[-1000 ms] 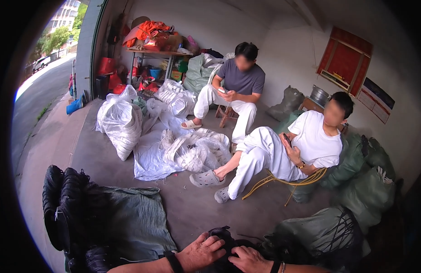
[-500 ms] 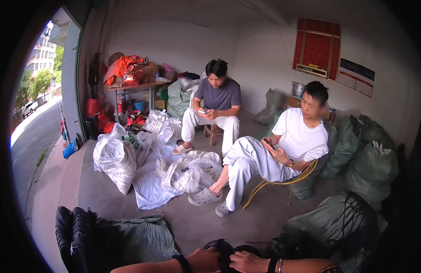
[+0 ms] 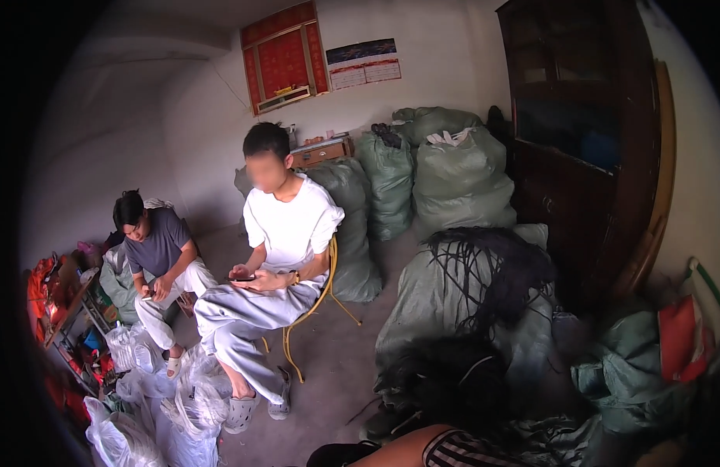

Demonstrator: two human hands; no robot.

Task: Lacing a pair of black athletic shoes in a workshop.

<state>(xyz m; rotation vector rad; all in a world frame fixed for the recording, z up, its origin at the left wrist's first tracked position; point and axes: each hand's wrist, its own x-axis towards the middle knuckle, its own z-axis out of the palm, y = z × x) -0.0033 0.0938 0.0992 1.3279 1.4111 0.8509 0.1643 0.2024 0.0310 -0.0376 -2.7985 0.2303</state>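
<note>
At the bottom edge shows part of my right forearm [image 3: 402, 450], with a black-and-white striped sleeve [image 3: 461, 451] beside it. Below the frame lies my right hand, so its fingers are hidden. My left hand is out of the picture too. A rounded black piece [image 3: 340, 454] pokes up just left of the forearm; its kind is not clear. Beyond the arm rests a dark heap of black material [image 3: 445, 377]. Black straps [image 3: 472, 268] drape over a grey-green woven sack [image 3: 418, 300] behind that heap.
Two people sit with phones: one in a white shirt [image 3: 290, 214] on a yellow chair [image 3: 291, 354], one in a grey shirt [image 3: 161, 247]. Full green sacks [image 3: 461, 179] stand by a dark cabinet [image 3: 562, 187]. White plastic bags [image 3: 122, 436] lie at lower left.
The view has swung right, so people and bags sit farther left and the cabinet appears. Both hands, earlier closed on a black item at the bottom, have left the frame.
</note>
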